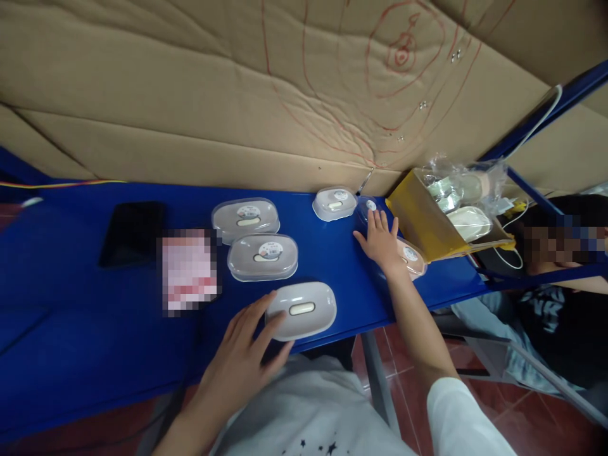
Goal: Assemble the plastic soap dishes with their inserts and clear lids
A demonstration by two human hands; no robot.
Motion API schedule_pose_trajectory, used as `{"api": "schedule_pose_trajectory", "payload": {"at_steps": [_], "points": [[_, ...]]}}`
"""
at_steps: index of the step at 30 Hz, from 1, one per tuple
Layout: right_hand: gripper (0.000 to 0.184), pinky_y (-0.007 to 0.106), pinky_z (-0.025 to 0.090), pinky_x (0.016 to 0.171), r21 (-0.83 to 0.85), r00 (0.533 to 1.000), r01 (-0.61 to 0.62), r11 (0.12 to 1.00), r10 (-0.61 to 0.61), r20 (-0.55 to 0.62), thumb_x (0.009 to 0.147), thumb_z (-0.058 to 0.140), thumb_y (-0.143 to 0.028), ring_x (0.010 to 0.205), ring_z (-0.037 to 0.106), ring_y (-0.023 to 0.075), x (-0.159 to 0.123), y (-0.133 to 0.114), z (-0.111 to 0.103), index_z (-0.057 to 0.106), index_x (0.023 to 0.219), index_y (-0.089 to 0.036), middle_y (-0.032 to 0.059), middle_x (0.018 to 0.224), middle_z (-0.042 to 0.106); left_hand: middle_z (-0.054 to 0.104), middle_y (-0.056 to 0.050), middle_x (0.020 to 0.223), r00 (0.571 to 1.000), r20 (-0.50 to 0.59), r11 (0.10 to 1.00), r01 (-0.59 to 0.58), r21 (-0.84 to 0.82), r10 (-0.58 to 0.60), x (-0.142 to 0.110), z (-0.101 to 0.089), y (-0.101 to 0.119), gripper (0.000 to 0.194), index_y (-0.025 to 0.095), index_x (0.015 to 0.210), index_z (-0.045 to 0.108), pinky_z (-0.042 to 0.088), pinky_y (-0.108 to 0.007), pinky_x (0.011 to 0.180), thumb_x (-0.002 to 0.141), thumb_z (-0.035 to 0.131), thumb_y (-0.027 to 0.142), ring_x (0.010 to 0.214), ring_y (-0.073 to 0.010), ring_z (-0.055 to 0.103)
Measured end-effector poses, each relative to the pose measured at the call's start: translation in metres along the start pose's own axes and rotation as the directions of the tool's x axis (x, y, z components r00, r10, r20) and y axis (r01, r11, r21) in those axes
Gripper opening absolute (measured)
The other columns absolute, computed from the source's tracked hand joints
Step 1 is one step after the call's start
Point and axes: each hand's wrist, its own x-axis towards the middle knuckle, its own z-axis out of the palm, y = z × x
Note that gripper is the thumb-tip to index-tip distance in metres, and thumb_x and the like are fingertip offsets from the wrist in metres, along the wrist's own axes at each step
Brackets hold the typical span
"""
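Note:
My left hand is at the left side of an uncovered pale-grey oval plastic dish near the table's front edge. Its fingers are apart, with the fingertips over the dish's left rim, and it is not closed round the dish. A cream oval piece sits in the middle of that dish. Further right, my right hand reaches forward with fingers spread, its fingertips at a clear plastic lid that carries a round sticker. Beside the right wrist lies a pinkish oval dish, partly hidden by the arm.
Similar lidded dishes stand at the back and left of centre. A cardboard box with wrapped items is at the right. A black tablet-like object lies left. Cardboard walls the back; another person sits right.

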Motion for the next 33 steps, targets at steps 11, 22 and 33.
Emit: {"api": "schedule_pose_trajectory", "payload": {"at_steps": [11, 22, 33], "points": [[0.073, 0.085, 0.018, 0.123, 0.007, 0.986, -0.058, 0.998, 0.058, -0.155, 0.113, 0.044, -0.062, 0.14, 0.06, 0.0478, -0.044, -0.027, -0.006, 0.052, 0.16, -0.008, 0.0298, 0.152, 0.063, 0.055, -0.023, 0.161, 1.0, 0.01, 1.0, 0.004, -0.014, -0.004, -0.001, -0.001, 0.0, 0.04, 0.017, 0.14, 0.062, 0.061, -0.057, 0.108, 0.103, 0.07, 0.029, 0.137, -0.0394, 0.066], [0.047, 0.062, 0.03, 0.135, 0.305, 0.877, 0.433, 0.848, -0.474, 0.072, 0.116, 0.037, -0.033, 0.167, 0.034, 0.034, -0.088, -0.027, -0.036, 0.057, 0.156, -0.021, 0.0167, 0.174, 0.045, 0.055, -0.02, 0.162, 0.998, 0.04, 0.996, 0.045, -0.079, -0.042, -0.002, 0.0, 0.0, 0.041, 0.02, 0.141, 0.061, 0.058, -0.058, 0.113, 0.1, 0.07, 0.024, 0.14, -0.038, 0.063], [0.077, 0.066, 0.037, 0.131, 0.448, 0.873, 0.424, 0.787, -0.487, 0.029, 0.107, 0.064, -0.053, 0.169, 0.029, 0.0374, -0.096, -0.022, -0.011, 0.034, 0.174, -0.031, 0.0142, 0.18, 0.036, 0.052, -0.013, 0.167, 0.977, 0.135, 0.937, 0.198, -0.288, -0.165, -0.002, -0.011, -0.002, 0.044, 0.027, 0.143, 0.057, 0.059, -0.051, 0.115, 0.1, 0.065, 0.023, 0.146, -0.0321, 0.061]]}}
